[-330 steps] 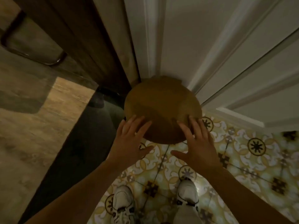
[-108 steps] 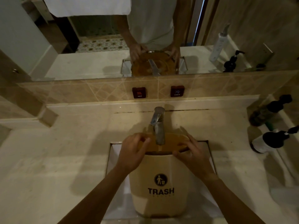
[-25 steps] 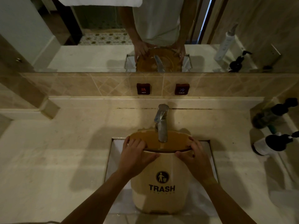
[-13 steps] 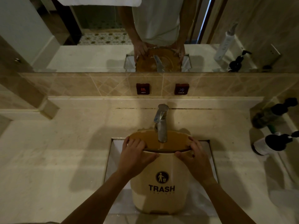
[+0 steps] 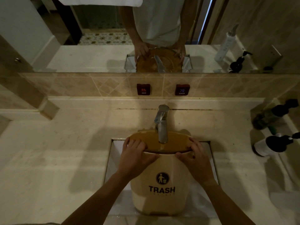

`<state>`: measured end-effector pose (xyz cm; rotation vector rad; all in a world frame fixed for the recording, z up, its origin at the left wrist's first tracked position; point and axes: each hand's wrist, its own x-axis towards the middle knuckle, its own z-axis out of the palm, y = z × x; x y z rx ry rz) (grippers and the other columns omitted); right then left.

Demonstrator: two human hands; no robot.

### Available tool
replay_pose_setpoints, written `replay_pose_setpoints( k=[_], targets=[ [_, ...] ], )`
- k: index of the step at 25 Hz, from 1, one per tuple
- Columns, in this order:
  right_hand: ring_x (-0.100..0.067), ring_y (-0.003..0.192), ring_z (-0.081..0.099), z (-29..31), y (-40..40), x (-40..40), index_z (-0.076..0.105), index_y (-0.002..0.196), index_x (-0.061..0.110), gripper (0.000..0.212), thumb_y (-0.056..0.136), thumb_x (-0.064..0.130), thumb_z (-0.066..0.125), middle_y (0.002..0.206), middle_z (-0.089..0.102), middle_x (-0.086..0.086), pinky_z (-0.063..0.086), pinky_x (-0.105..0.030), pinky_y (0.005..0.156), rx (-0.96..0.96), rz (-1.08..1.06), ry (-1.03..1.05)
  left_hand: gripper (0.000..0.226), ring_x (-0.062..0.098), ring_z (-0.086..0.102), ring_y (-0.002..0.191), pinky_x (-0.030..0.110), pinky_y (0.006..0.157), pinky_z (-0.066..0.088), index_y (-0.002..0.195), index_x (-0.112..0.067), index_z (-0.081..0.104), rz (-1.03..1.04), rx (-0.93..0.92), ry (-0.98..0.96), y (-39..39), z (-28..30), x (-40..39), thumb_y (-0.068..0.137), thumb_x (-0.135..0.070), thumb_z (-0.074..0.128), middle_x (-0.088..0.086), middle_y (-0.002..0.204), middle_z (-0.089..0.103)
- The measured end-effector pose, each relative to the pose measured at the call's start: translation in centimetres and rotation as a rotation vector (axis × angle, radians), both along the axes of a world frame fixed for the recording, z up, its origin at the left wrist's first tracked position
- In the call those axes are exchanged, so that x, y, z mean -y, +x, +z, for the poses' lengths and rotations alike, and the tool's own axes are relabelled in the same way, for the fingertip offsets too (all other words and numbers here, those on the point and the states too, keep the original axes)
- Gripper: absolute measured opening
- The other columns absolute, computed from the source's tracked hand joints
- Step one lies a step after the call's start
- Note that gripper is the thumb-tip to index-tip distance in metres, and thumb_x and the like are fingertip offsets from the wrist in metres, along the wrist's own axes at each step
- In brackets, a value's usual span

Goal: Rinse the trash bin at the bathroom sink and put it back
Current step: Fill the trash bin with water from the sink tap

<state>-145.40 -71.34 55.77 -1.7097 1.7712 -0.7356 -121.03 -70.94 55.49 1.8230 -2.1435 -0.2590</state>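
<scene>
Under the faucet (image 5: 161, 124), left hand (image 5: 135, 157) and right hand (image 5: 194, 159) grip bin (image 5: 159, 192) (labelled "TRASH")

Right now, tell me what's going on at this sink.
A person holds a cream plastic trash bin upright in the square white sink, under the chrome faucet. The left hand and right hand grip its rim on either side. Water runs from the spout into the bin.

Left hand (image 5: 135, 157) and right hand (image 5: 195, 158), forearms extended, fingers curled in grip.
</scene>
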Motion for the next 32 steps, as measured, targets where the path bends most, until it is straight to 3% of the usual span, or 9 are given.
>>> replay_pose_setpoints(
  k=[6, 17, 21, 27, 32],
  targets=[
    [-0.008, 0.111, 0.046, -0.24, -0.04, 0.05, 0.059, 0.099, 0.015, 0.075, 0.056, 0.076, 0.054, 0.143, 0.042, 0.004, 0.048, -0.027, 0.076, 0.017, -0.017, 0.006, 0.063, 0.014, 0.053, 0.090, 0.047, 0.106, 0.037, 0.082, -0.027, 0.054, 0.006, -0.001, 0.011, -0.11, 0.21, -0.06, 0.080, -0.084, 0.026, -0.009, 0.086, 0.056],
    [-0.005, 0.110, 0.044, -0.34, 0.02, 0.08, 0.058, 0.099, 0.016, 0.070, 0.058, 0.073, 0.056, 0.143, 0.042, 0.003, 0.041, -0.019, 0.071, 0.030, -0.015, -0.002, 0.067, 0.015, 0.054, 0.093, 0.047, 0.109, 0.033, 0.084, -0.025, 0.055, 0.003, -0.018, 0.023, -0.14, 0.50, -0.12, 0.080, -0.085, 0.024, -0.008, 0.089, 0.057],
    [-0.004, 0.111, 0.041, -0.20, 0.03, 0.01, 0.059, 0.111, 0.013, 0.083, 0.058, 0.077, 0.062, 0.145, 0.040, 0.002, 0.042, -0.022, 0.075, 0.032, -0.011, 0.008, 0.068, 0.013, 0.054, 0.094, 0.045, 0.111, 0.032, 0.085, -0.026, 0.055, 0.006, -0.013, 0.028, -0.24, 0.43, -0.06, 0.080, -0.086, 0.022, -0.009, 0.089, 0.056],
    [-0.004, 0.111, 0.041, -0.30, -0.03, 0.02, 0.058, 0.112, 0.015, 0.082, 0.056, 0.075, 0.054, 0.145, 0.039, 0.004, 0.041, -0.022, 0.077, 0.040, -0.015, 0.026, 0.060, 0.010, 0.052, 0.091, 0.041, 0.111, 0.030, 0.082, -0.030, 0.051, -0.026, -0.052, 0.012, 0.10, 0.22, 0.14, 0.079, -0.085, 0.028, -0.012, 0.087, 0.054],
    [-0.006, 0.112, 0.043, -0.27, -0.11, 0.09, 0.059, 0.104, 0.014, 0.060, 0.064, 0.057, 0.074, 0.144, 0.040, 0.004, 0.037, -0.012, 0.071, 0.041, -0.013, 0.014, 0.059, 0.011, 0.049, 0.089, 0.034, 0.106, 0.031, 0.081, -0.028, 0.052, -0.019, -0.039, -0.003, 0.07, 0.10, 0.18, 0.078, -0.083, 0.033, -0.011, 0.085, 0.053]
  ],
)
